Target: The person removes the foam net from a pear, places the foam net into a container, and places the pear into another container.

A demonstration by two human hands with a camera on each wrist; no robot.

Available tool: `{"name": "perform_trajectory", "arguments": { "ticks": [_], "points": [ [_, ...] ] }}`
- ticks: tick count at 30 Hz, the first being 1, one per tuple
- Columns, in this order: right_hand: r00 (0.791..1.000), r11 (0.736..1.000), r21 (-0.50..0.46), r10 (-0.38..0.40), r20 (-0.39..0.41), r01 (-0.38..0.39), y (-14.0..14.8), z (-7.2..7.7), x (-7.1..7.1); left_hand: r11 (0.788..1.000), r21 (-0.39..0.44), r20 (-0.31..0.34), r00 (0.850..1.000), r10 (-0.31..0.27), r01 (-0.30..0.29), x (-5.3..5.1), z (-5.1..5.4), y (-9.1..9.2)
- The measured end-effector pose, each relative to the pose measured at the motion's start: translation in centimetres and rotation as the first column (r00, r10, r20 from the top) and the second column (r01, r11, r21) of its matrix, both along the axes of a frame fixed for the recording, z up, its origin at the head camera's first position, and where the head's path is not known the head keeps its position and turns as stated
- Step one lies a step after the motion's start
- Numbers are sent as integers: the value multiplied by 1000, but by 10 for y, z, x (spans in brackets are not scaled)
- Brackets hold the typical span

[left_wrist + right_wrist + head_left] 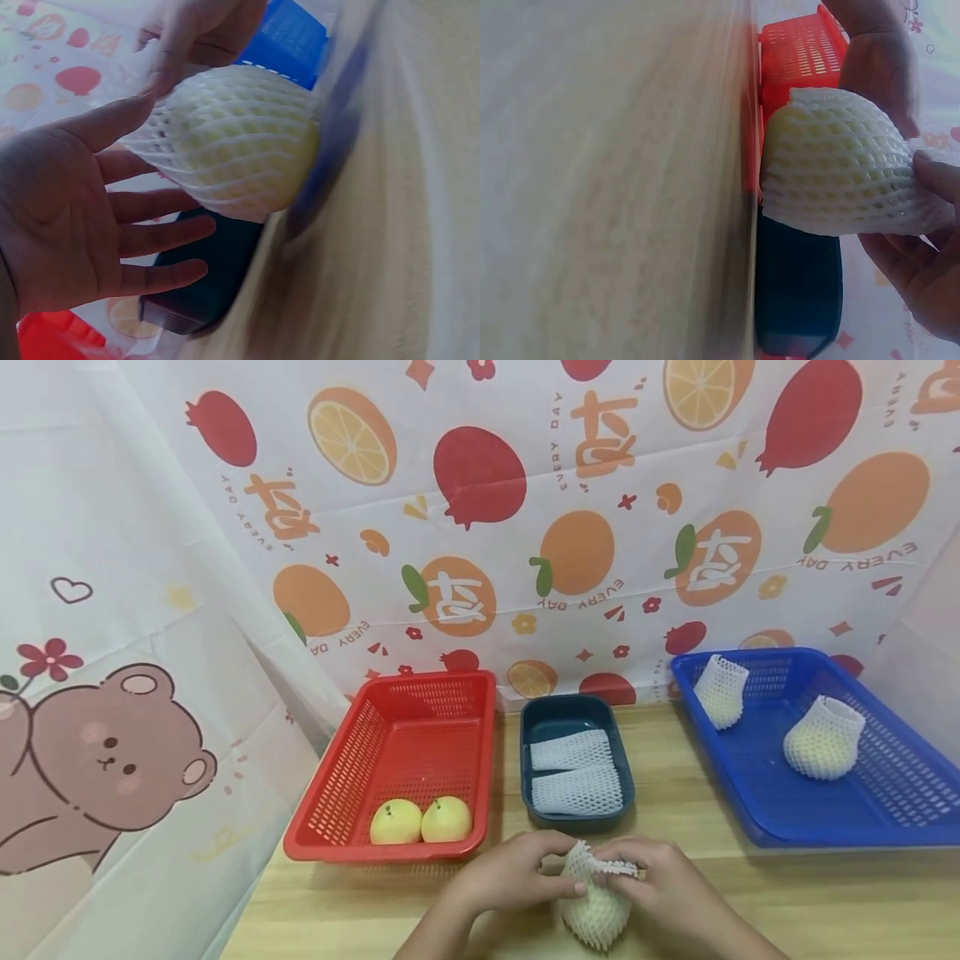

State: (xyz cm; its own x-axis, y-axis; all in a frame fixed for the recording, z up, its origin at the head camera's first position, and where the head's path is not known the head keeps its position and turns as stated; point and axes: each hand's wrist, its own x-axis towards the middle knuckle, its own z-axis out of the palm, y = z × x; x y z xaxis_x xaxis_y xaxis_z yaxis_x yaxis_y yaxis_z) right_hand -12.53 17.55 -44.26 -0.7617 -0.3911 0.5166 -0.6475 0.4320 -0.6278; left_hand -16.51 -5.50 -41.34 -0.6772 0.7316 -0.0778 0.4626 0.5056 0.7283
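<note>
A yellow pear inside a white foam net (596, 906) is between both hands at the table's front edge. My right hand (660, 881) pinches the net's open end between thumb and fingers; in the right wrist view its thumb (934, 174) lies on the mesh. The left hand (75, 202) is beside the net with its thumb against the mesh and its other fingers extended. Two bare yellow pears (396, 823) sit in the front of the red basket (360, 752). Flat foam nets (577, 789) lie in the dark teal tray (536, 714).
On the right stands a blue basket (757, 814) holding two net-wrapped pears (823, 739), one at its left wall. The teal tray is between the two baskets, just beyond my hands. Behind everything hangs a fruit-print cloth (517, 585). The tabletop (675, 793) is light wood.
</note>
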Motion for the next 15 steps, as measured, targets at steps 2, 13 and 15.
{"name": "perform_trajectory", "arguments": {
  "ticks": [2, 13, 15],
  "points": [
    [1000, 1000, -9, 11, 20, -11, -1, -2, 1, 1000, 9, -46, 999, -22, 23, 1, 0, 0],
    [991, 999, -18, 38, 128, -36, -5, -2, 2, 1000, 20, -121, 993, -1, 4, 2, 4, -4],
    [987, 999, -14, 43, 153, -42, -4, -2, 3, 1000, 28, -122, 993, 1, 3, 2, 5, -4]
  ]
}}
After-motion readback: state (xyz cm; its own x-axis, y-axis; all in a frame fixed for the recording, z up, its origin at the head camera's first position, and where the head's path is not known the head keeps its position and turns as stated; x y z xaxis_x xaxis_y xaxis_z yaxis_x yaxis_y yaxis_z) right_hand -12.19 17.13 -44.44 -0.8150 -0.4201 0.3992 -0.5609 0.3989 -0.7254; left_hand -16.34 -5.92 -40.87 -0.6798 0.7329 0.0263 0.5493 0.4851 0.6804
